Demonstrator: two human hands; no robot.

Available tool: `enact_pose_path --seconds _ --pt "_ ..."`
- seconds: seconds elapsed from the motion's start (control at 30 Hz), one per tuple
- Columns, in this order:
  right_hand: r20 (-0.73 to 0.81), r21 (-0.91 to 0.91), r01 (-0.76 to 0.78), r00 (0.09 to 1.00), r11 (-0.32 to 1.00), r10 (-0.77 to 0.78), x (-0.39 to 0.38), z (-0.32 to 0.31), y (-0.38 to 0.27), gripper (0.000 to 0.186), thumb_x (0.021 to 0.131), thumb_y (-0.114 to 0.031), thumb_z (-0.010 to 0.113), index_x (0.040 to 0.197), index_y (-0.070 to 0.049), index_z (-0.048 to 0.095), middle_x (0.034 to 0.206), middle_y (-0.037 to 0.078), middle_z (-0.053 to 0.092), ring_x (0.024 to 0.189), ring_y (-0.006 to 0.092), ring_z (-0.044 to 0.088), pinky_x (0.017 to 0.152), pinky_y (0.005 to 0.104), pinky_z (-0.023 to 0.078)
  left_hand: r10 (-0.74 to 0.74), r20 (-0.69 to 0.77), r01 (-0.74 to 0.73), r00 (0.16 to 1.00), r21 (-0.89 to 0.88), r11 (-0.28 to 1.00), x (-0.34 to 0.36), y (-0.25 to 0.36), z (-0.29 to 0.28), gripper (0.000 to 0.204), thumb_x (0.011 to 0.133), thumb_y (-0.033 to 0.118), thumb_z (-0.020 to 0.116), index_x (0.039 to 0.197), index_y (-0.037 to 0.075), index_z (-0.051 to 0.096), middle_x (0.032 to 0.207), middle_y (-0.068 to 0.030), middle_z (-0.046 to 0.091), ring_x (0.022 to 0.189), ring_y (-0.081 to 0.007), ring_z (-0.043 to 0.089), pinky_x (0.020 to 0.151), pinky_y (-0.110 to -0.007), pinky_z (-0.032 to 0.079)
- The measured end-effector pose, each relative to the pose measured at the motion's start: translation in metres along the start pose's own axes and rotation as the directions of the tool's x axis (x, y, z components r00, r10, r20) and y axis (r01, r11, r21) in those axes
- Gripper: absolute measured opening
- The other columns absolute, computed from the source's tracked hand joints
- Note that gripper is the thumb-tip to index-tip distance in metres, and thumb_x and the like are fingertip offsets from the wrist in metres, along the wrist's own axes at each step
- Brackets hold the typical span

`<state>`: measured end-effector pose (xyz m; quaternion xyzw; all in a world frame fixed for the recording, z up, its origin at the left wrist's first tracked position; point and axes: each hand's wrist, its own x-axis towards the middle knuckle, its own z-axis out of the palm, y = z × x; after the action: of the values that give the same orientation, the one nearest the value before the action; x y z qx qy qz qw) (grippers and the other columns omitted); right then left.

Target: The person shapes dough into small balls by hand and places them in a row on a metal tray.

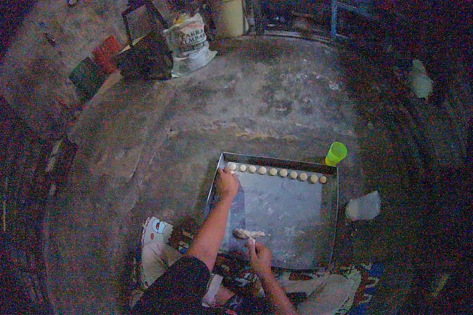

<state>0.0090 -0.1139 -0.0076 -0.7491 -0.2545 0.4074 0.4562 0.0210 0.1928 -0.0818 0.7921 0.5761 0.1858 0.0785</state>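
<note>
A shallow metal tray (337, 210) has a row of several small pale dough balls (283, 173) along its far side. My left hand (227, 182) is at the tray's far left corner, fingers curled down beside the row's end; what they hold is hidden. Near the tray's front, my right hand (260, 256) grips a pale, ragged lump of dough (249, 234); whether a utensil is within it I cannot tell.
A green cup (336, 152) stands beyond the tray's right corner, and a clear plastic bag (362, 206) lies right of it. A white sack (189, 47), dark clutter and a pale container (228, 16) line the back. My legs rest on patterned fabric (352, 286).
</note>
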Motion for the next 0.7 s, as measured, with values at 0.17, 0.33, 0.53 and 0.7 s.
enact_pose_path --seconds 0.17,0.33,0.53,0.7 --pt "0.003 0.017 -0.017 1.000 1.000 0.017 0.004 0.006 0.012 0.049 0.092 -0.046 0.049 0.085 -0.002 0.067 0.061 0.006 0.059 0.057 0.0121 0.055 0.055 0.0307 0.043 -0.008 0.039 0.009 0.999 -0.040 0.999 0.000 0.005 -0.010 0.042 0.082 0.021 0.060 0.113 -0.005 0.048 0.110 -0.0238 0.050 0.094 -0.0396 0.058 0.079 -0.049 0.049" --pt "-0.027 0.036 0.011 1.000 0.999 -0.010 -0.002 0.002 -0.004 0.045 0.091 -0.044 0.051 0.086 -0.002 0.066 0.060 0.006 0.056 0.057 0.0140 0.053 0.055 0.0329 0.043 0.024 0.032 -0.022 0.999 -0.085 0.996 -0.006 0.007 -0.020 0.046 0.081 0.020 0.061 0.115 -0.007 0.046 0.112 -0.0252 0.049 0.098 -0.0418 0.055 0.083 -0.047 0.047" --pt "-0.072 -0.157 0.118 0.989 0.981 -0.130 0.008 0.003 0.021 0.034 0.085 -0.037 0.061 0.089 -0.004 0.066 0.073 0.012 0.063 0.066 0.0233 0.062 0.061 0.0361 0.047 0.315 0.244 -0.201 0.917 -0.399 0.895 -0.088 0.015 -0.082 0.035 0.084 0.024 0.062 0.111 0.003 0.054 0.112 -0.0212 0.053 0.101 -0.0380 0.055 0.084 -0.044 0.046" --pt "0.102 -0.336 0.308 0.951 0.890 -0.291 0.006 0.008 0.028 0.027 0.075 -0.026 0.067 0.092 -0.005 0.065 0.088 0.017 0.065 0.079 0.0336 0.064 0.071 0.0423 0.050 0.295 0.734 0.179 0.611 -0.492 0.852 -0.187 -0.003 -0.141 0.037 0.090 0.038 0.055 0.097 0.002 0.064 0.090 -0.0155 0.066 0.085 -0.0301 0.063 0.077 -0.038 0.048"
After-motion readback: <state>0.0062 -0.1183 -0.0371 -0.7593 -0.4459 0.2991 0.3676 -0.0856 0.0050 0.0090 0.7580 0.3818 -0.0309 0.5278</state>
